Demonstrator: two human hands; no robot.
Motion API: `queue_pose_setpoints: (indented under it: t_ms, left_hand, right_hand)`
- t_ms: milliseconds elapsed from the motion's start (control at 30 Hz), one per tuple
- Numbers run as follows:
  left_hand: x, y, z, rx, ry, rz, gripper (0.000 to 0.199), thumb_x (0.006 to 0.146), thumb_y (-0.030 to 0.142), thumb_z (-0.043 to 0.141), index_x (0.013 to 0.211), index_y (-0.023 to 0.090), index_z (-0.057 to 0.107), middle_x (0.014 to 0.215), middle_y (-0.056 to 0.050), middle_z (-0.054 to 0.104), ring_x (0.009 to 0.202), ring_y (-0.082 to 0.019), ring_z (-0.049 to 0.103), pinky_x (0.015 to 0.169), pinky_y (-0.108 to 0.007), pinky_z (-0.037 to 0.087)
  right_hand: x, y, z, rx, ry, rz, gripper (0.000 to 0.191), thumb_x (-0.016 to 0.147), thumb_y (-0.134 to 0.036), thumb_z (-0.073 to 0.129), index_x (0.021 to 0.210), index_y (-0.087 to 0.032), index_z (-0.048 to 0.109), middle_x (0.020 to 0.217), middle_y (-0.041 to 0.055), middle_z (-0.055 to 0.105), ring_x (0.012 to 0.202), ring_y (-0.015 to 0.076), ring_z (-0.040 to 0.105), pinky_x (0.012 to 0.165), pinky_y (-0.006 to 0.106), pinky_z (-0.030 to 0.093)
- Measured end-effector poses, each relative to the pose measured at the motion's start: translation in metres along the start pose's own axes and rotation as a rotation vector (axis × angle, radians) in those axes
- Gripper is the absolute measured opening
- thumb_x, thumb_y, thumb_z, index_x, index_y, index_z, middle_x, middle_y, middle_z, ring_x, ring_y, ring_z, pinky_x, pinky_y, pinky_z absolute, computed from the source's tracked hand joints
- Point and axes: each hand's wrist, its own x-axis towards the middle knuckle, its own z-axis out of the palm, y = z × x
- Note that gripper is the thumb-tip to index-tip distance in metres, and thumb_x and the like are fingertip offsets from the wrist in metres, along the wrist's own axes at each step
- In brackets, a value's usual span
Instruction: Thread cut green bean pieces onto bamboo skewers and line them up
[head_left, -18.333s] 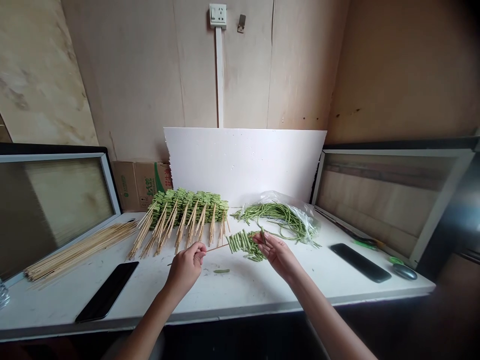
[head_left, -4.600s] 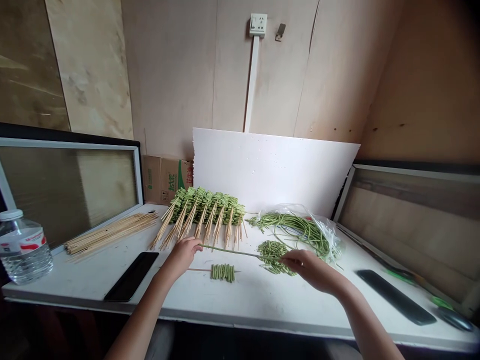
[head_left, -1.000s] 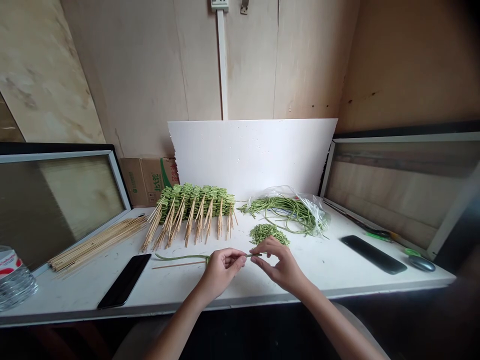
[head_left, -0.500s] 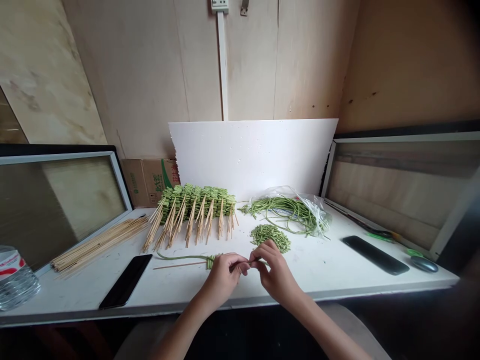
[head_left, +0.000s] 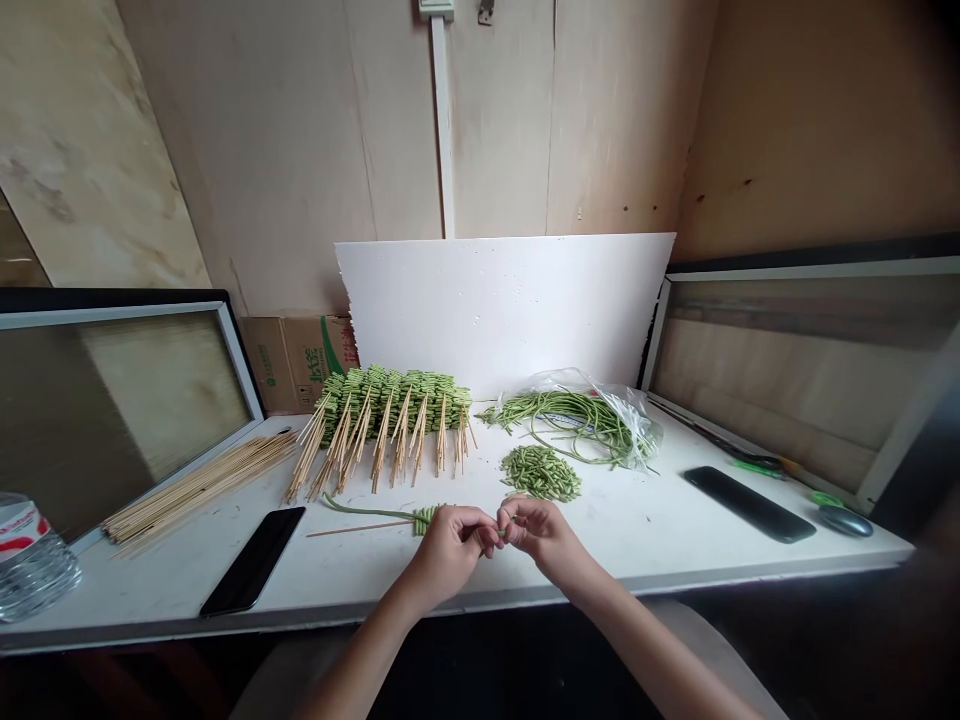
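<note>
Fingers [head_left: 484, 537] of both hands met at the frame's lower centre, left hand [head_left: 448, 550] and right hand [head_left: 551, 535] almost touching, each pinched on one long bean [head_left: 375, 511]. Grips sat close together, probably for control over a short length; the bean's right end was mostly hidden. Its free part ran leftward past the left hand: slim, smooth, mid-green, tip curled up a little. Just behind that hand a skewer [head_left: 356, 530] lay flat on the white bench [head_left: 645, 545], cut pieces [head_left: 421, 520] set crosswise on it, partly covered; parked there, I judged, to leave both hands free. Dark phone [head_left: 253, 562], lower left, seemed kept aside. Right of centre, a heap of short pieces [head_left: 541, 472], paler, was handy to the right hand. Bare sticks [head_left: 199, 490], at left, lay bundled aslant. Stacked skewers [head_left: 390, 410], left of centre, had green ends back and stick ends fanned forward, likely to keep the pile neat. Farther, whole beans [head_left: 570, 412] spilled from a clear bag [head_left: 641, 435] before a white panel [head_left: 502, 310].
</note>
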Motion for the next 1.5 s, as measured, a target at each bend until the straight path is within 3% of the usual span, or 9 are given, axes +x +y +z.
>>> queue_pose_setpoints:
  t_ms: [233,400,500,600,733,867,1067,1300,1500]
  left_hand:
    - [-0.003,0.007,0.002,0.27,0.081,0.146,0.029,0.09,0.013,0.054,0.069,0.017,0.073,0.066,-0.004,0.067,0.063,-0.015,0.059,0.061,-0.025,0.043]
    - [-0.001,0.003,0.004,0.248,0.073,0.148,0.029,0.09,0.013,0.053,0.069,0.017,0.072,0.069,-0.004,0.071,0.063,-0.015,0.061,0.061,-0.024,0.043]
    - [0.001,-0.002,0.002,0.218,0.1,0.105,0.025,0.088,0.014,0.055,0.068,0.016,0.071,0.067,-0.004,0.069,0.062,-0.015,0.059,0.06,-0.023,0.042]
    - [0.002,-0.001,0.0,0.198,0.111,0.04,0.027,0.093,0.021,0.055,0.071,0.016,0.069,0.062,-0.002,0.062,0.06,-0.014,0.055,0.06,-0.024,0.041]
    - [0.001,0.008,-0.002,0.204,0.122,0.029,0.035,0.102,0.038,0.05,0.082,0.017,0.068,0.068,-0.002,0.06,0.063,-0.014,0.055,0.061,-0.024,0.04]
    - [0.001,0.008,-0.004,0.273,0.175,0.028,0.038,0.104,0.043,0.046,0.092,0.017,0.071,0.082,-0.005,0.064,0.068,-0.015,0.055,0.063,-0.026,0.042]
    - [0.002,-0.005,-0.003,0.221,0.115,0.036,0.038,0.107,0.04,0.04,0.117,0.02,0.071,0.101,-0.006,0.061,0.072,-0.014,0.057,0.073,-0.029,0.051]
    - [0.005,-0.01,-0.003,0.117,0.094,0.002,0.035,0.102,0.044,0.052,0.121,0.021,0.072,0.103,-0.007,0.06,0.074,-0.014,0.062,0.071,-0.03,0.055]
    - [0.007,-0.02,0.0,-0.092,0.131,-0.077,0.036,0.091,0.04,0.072,0.117,0.017,0.066,0.087,-0.003,0.066,0.071,-0.016,0.067,0.068,-0.031,0.056]
  right_hand:
    - [-0.001,0.004,0.001,0.102,-0.01,0.116,0.024,0.081,-0.043,0.075,0.075,-0.021,0.066,0.074,0.0027,0.067,0.076,0.0204,0.063,0.078,0.036,0.052]
    - [-0.001,0.013,0.004,0.219,0.006,0.149,0.008,0.073,-0.028,0.069,0.071,-0.022,0.064,0.068,0.0008,0.063,0.072,0.0194,0.06,0.081,0.038,0.052]
    - [-0.002,0.008,0.005,0.284,-0.02,0.16,0.017,0.072,-0.031,0.071,0.065,-0.023,0.058,0.067,0.0009,0.06,0.075,0.0201,0.062,0.078,0.037,0.054]
    - [0.0,-0.007,-0.003,0.256,0.037,0.097,0.027,0.075,-0.039,0.076,0.064,-0.023,0.056,0.078,0.0039,0.065,0.084,0.0219,0.065,0.078,0.037,0.055]
    - [0.005,-0.017,-0.029,-0.166,0.221,-0.052,0.028,0.084,-0.051,0.075,0.082,-0.023,0.073,0.095,0.0081,0.071,0.09,0.0253,0.065,0.078,0.04,0.053]
    - [0.01,0.012,-0.056,-0.855,0.386,-0.132,0.029,0.085,-0.054,0.074,0.081,-0.026,0.081,0.08,0.0088,0.07,0.089,0.0315,0.059,0.078,0.046,0.047]
    - [0.009,0.062,-0.071,-1.051,0.376,-0.036,0.029,0.089,-0.05,0.07,0.081,-0.025,0.082,0.081,0.0088,0.075,0.091,0.0321,0.059,0.08,0.043,0.046]
    - [0.01,0.062,-0.077,-0.957,0.281,0.087,0.061,0.103,-0.06,0.038,0.079,-0.023,0.081,0.08,0.0115,0.076,0.098,0.0337,0.061,0.086,0.044,0.046]
    - [0.01,0.03,-0.072,-0.681,0.167,0.043,0.066,0.104,-0.064,0.031,0.095,-0.021,0.081,0.094,0.0108,0.078,0.097,0.0301,0.066,0.091,0.046,0.049]
